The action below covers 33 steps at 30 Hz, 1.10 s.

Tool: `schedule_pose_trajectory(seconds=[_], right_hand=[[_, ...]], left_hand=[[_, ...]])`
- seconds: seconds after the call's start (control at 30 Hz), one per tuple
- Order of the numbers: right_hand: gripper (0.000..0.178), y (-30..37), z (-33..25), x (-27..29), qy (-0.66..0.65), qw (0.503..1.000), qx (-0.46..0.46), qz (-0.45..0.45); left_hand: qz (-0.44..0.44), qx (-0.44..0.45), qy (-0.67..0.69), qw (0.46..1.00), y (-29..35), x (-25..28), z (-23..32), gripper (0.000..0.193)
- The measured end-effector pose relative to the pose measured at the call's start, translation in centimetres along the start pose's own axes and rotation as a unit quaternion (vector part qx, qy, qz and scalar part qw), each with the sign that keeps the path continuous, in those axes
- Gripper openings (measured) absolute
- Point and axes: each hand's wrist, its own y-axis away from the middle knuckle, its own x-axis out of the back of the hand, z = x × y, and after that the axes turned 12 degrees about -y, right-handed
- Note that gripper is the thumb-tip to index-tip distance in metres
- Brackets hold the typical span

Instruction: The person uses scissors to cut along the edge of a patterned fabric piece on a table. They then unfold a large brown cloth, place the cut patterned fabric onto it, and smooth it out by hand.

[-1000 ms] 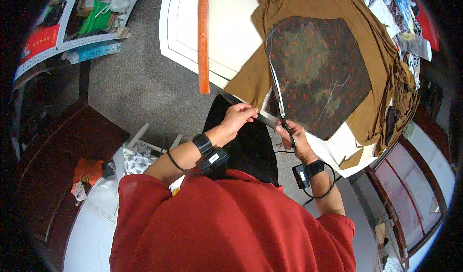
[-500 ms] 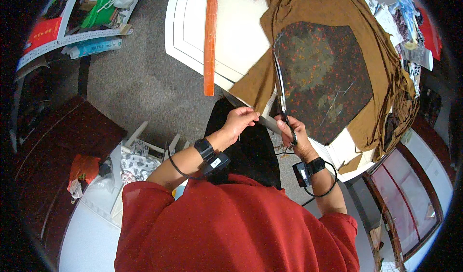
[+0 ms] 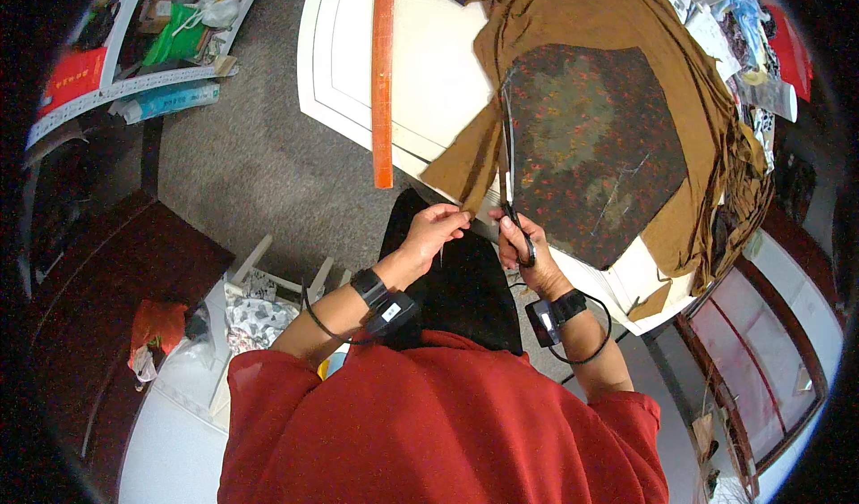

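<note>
Right hand (image 3: 540, 264), last second: shifted leftward, now separated from left hand (image 3: 436, 236) by a narrower gap.
Scissors (image 3: 509, 182), last second: swung more upright, leaning less toward upper left.
Bearing on work, judged: probably a small realignment to the held cloth; no fresh cut made out.
Left grip: pinching the tapering end of brown cloth (image 3: 617, 12) between thumb and fingertips, by the table's (image 3: 429, 57) near edge.
Right grip: curled closed round scissor handles, pointing blades away from body.
Blades: close together; whether fully met, cannot tell.
Brown cloth: spread over table's right part, bordering dark red-flecked piece (image 3: 582, 146).
Orange strip (image 3: 383, 84): lying left of cloth, overhanging table edge.
</note>
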Motion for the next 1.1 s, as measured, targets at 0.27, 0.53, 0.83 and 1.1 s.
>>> schedule_pose_trajectory(seconds=[0.27,0.53,0.83,1.1], right_hand=[[0.034,0.0,0.3,-0.5,0.0,1.0,0.012,0.023],[0.032,-0.6,0.7,-1.4,-0.027,0.999,0.021,0.019],[0.027,-0.9,0.8,-2.6,-0.055,0.998,0.017,0.005],[0.029,-0.4,1.1,-1.4,0.019,0.998,0.063,-0.019]], left_hand=[[0.0,-0.009,-0.014,1.0,-0.2,0.6,0.1,0.017],[0.006,-0.008,-0.027,1.0,-0.2,1.7,-0.2,0.017],[0.03,-0.028,-0.008,0.999,1.3,3.1,0.5,0.016],[0.02,-0.218,0.192,0.957,2.7,7.6,9.1,0.019]])
